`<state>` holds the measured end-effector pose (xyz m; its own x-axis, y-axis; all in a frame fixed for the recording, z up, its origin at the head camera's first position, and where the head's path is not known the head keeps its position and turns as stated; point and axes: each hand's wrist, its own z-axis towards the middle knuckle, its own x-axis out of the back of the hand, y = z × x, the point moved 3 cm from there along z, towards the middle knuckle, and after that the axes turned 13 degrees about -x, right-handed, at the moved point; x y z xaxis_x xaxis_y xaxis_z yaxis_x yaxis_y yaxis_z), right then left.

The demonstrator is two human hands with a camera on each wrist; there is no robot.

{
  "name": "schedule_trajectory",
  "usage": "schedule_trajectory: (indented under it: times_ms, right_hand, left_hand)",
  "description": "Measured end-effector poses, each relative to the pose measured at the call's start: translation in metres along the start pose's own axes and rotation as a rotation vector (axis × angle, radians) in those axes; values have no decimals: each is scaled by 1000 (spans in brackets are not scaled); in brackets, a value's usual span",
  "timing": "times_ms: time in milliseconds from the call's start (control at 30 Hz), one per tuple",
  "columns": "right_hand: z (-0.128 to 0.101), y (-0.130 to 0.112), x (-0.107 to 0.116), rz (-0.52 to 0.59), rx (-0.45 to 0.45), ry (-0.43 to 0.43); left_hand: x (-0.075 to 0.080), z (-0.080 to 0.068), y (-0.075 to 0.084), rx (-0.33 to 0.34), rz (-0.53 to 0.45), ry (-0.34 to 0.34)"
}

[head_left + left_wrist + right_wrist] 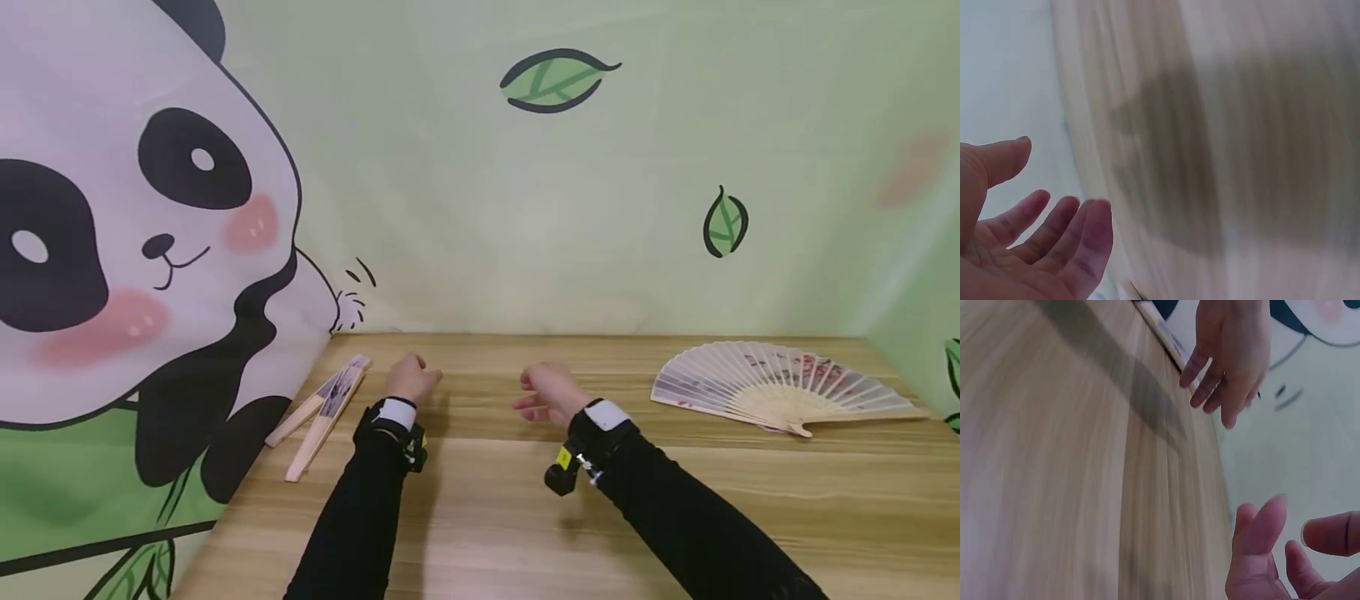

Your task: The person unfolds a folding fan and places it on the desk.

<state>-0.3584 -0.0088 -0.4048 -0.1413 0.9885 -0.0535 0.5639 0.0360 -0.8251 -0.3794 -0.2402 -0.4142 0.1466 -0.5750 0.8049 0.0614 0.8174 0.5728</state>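
Both hands hover empty with loosely curled fingers, the left hand just right of the folded fan at the counter's left edge, the right hand farther right; the fan looks light, thin-slatted and fragile, best pinched by its stiff outer sticks.

the right hand fills the lower right corner, fingers loosely bent and holding nothing, thumb apart from them. the left hand hangs near the top, fingers pointing down over the edge of the wooden table, also holding nothing. a dark shadow crosses the table. behind stands a pale wall with a cartoon drawing.
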Motion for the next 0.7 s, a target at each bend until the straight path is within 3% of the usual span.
schedule_trajectory:
  times_ms: [267,367,600,700]
  right_hand:
    - [-2,9,-77,-7,18,-122]
    - [-3,16,-97,-17,30,-156]
    - [-4,35,-130,38,9,-226]
    - [-5,40,-143,40,2,-240]
  left_hand:
    - [35,-23,-57,42,57,113]
    - [43,-32,-74,99,85,148]
    - [52,-46,-96,156,106,196]
    - [58,-50,-101,212,144,211]
